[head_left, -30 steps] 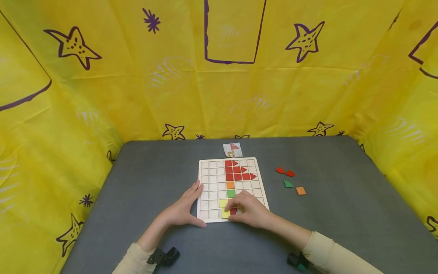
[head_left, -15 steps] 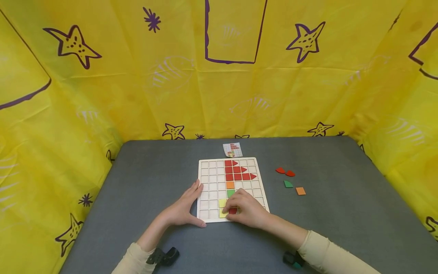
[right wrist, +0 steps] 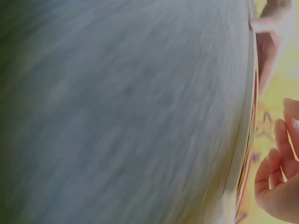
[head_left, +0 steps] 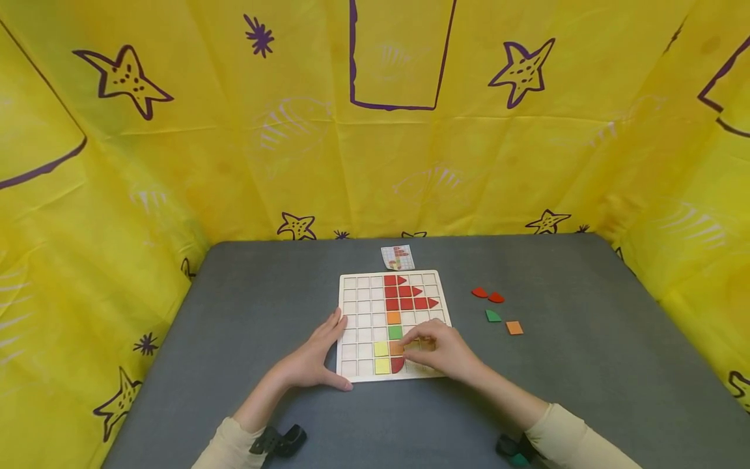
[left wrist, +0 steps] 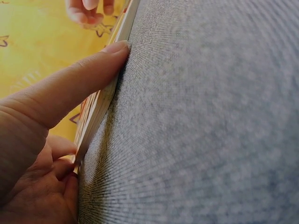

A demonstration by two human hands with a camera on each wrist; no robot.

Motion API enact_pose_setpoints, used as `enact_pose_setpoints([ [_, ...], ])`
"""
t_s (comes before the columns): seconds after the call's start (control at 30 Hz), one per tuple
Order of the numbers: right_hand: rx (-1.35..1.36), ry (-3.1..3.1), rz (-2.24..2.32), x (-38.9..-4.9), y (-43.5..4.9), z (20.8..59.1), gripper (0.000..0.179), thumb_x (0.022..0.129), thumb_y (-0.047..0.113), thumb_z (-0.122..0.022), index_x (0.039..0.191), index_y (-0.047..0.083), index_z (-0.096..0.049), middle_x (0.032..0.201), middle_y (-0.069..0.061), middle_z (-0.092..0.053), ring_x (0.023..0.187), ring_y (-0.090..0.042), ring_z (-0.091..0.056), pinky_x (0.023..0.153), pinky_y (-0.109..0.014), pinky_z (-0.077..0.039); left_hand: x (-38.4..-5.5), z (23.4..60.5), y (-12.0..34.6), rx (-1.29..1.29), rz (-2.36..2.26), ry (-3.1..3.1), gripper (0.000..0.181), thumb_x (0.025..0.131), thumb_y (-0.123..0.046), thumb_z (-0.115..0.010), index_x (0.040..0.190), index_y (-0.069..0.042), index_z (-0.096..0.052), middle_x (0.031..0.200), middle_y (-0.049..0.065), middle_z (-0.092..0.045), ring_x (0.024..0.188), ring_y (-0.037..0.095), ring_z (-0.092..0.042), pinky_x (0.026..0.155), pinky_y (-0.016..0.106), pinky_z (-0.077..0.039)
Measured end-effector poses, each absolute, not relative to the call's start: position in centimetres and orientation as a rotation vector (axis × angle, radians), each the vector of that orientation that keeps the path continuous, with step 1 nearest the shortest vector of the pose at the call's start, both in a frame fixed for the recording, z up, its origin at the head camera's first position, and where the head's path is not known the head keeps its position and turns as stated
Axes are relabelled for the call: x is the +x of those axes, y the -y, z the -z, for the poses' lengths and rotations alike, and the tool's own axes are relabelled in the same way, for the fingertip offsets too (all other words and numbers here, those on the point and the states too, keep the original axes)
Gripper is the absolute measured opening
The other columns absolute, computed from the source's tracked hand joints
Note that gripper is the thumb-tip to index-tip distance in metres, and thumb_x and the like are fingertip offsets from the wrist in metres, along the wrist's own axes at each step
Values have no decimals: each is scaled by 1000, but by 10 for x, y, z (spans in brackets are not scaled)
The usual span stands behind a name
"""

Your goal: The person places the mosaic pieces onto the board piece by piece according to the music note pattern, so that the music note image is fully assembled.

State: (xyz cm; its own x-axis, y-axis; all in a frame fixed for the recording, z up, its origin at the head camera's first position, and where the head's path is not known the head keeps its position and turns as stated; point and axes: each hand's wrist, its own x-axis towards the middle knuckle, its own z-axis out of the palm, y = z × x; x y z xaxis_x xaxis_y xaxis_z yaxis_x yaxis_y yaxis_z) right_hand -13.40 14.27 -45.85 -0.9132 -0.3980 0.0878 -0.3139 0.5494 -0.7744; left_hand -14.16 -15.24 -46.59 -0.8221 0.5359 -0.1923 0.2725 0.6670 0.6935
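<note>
Sliding off to the right since the earlier frames, the person's right hand has come away from the lower yellow square tile, which lay askew a second ago and now sits straight in its cell of the pale wooden grid board. That tile is in the bottom row, directly below the upper yellow square tile and just left of the dark red quarter-round tile. Its new position uncovers an orange square tile to the right of the upper yellow one, with a green square tile above it.

The right hand's fingers are loosely bent, a narrow gap between thumb and forefinger, and nothing shows in its grasp. Its fingertips are close to the orange square; whether they touch it cannot be told. The left hand has stayed put, spread wide, fingers at the board's left edge and thumb at its near edge, steadying it by the look of things.

For the work in hand, the lower yellow tile appears to be settled. Still off the board, on the grey table, are two red curved pieces, a green quarter-round piece and a loose orange square.
</note>
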Motion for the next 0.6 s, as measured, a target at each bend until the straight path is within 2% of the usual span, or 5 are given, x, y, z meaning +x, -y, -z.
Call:
enact_pose_setpoints([
  [0.23,-368,-2757,1331,-137,-187,458,16,79,30,-78,94,30,-72,87,7,-61,84,-17,-49,67,-25,-42,-141,465,153,630,-942,-2509,124,62,-44,-87,152,-6,-12,160,11,3,147,32,-1,113,56,-16],
  [0.43,-220,-2837,1278,-137,-234,457,22,79,33,-76,99,26,-72,100,7,-67,93,-14,-50,76,-27,-44,-142,466,153,632,-940,-2511,124,61,-45,-87,152,-7,-11,160,11,3,147,31,-1,113,56,-15],
  [0.6,-121,-2951,1148,-137,-273,456,23,81,35,-75,101,24,-72,97,2,-67,86,-14,-51,70,-26,-42,-141,466,153,627,-944,-2509,124,61,-45,-87,152,-7,-12,160,11,3,147,31,-1,113,56,-15],
])
